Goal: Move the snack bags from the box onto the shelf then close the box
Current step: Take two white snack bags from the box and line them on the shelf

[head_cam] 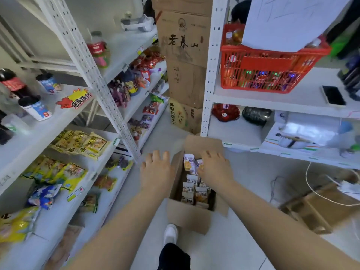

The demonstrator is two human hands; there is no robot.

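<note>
An open cardboard box (187, 215) stands on the floor between two shelving units, its flaps up. Several small white and orange snack bags (191, 187) stand packed inside it. My right hand (215, 168) reaches into the far end of the box, fingers spread over the topmost bags and touching them; a grip is not visible. My left hand (156, 171) hovers with fingers apart over the box's left flap and holds nothing. The white shelf (58, 221) on my left carries yellow and blue snack packs.
Stacked cardboard cartons (185, 55) block the aisle's far end. A second white shelf unit (253, 98) on the right holds a red basket (268, 69) and a phone (333, 95). Flattened cardboard and a cable (321, 203) lie on the floor at right. My shoe (170, 233) stands by the box.
</note>
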